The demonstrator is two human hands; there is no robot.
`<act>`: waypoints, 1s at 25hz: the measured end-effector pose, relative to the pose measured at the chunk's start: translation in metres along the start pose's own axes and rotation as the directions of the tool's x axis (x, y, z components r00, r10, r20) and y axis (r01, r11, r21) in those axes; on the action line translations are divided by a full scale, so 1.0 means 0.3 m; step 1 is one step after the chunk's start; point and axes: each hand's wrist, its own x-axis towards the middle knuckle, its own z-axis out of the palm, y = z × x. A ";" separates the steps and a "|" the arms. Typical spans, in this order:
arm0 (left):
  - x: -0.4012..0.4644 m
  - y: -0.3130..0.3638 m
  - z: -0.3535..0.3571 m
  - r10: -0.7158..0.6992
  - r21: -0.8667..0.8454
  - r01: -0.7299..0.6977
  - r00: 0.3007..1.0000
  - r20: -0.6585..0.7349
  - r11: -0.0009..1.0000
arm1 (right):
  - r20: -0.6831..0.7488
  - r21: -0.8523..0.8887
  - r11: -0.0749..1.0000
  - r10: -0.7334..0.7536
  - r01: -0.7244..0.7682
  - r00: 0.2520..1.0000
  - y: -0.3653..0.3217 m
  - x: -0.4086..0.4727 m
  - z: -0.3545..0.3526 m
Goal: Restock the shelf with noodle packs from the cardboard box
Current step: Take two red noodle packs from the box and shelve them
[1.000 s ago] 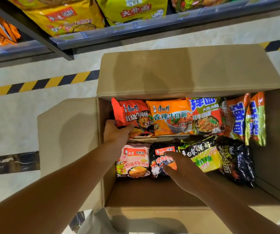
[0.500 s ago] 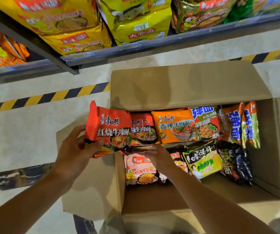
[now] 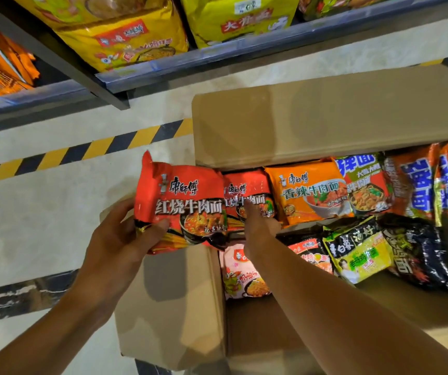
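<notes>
Noodle pack [image 3: 182, 204] in left hand [image 3: 117, 239]

A pale, mottled floor [image 3: 41, 212] fills the left and middle of the frame, lit warmly and evenly. A yellow-and-black striped line [image 3: 90, 150] runs across it from the left edge, rising toward the upper right, and shows again at the far right edge. A dark, glossy band [image 3: 20, 296] crosses the floor at lower left. Along the top, grey metal rails [image 3: 217, 59] with clear price strips slope down to the left, and a dark upright post [image 3: 63, 60] slants through the upper left.
</notes>
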 end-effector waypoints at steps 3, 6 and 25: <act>0.011 0.001 0.006 0.026 -0.006 -0.026 1.000 -0.008 1.000 | 0.013 0.024 0.999 0.043 -0.044 0.999 -0.028 -0.041 0.020; 0.005 -0.006 0.009 0.024 -0.012 -0.024 1.000 -0.013 1.000 | -0.122 -0.007 0.998 -0.055 0.055 0.991 0.017 0.052 0.019; -0.427 0.287 0.013 0.020 -0.067 -0.035 0.976 -0.219 0.997 | 0.295 -0.466 0.753 -0.363 0.465 0.884 -0.234 -0.451 -0.458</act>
